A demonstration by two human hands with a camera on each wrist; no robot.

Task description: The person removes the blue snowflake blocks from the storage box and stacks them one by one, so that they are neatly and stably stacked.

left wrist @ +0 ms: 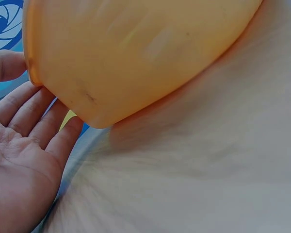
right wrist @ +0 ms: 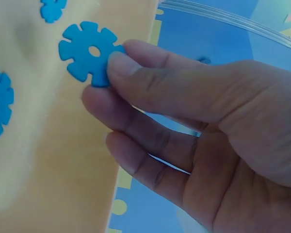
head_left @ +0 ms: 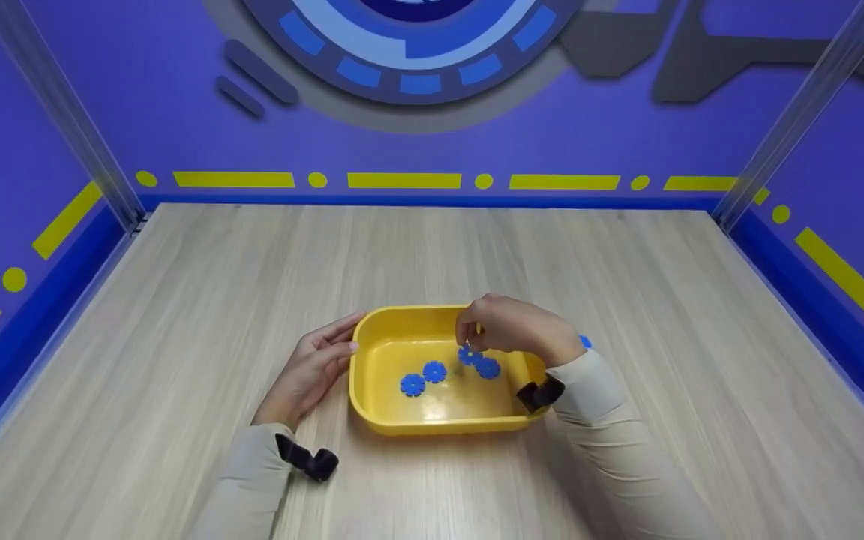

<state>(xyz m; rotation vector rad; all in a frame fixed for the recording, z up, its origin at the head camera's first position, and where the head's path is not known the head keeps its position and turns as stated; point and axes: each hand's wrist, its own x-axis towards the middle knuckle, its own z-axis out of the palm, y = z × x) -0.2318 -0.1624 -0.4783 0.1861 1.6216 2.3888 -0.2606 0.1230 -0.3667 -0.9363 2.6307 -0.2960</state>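
My right hand [head_left: 511, 324] pinches a blue interlocking disc [right wrist: 89, 51] between thumb and fingertips, over the right part of a yellow plastic tray [head_left: 439, 427]. The disc is flat, with notches round its edge and a small hole in the middle. Three similar blue discs lie on the tray floor: one [head_left: 487, 367] close by the held disc, two [head_left: 434, 371] nearer the middle. At the tray's left end is my left hand [head_left: 316, 367], thumb tip at the rim and nearly straight fingers against the outer wall. In the left wrist view its palm [left wrist: 19, 165] faces the tray.
Another blue piece [head_left: 586, 342] shows partly behind the right wrist, outside the tray. The wood-grain table [head_left: 252, 277] is bordered by blue-purple walls [head_left: 162, 97] with yellow markings. Each sleeve cuff bears a black wrist device [head_left: 312, 461].
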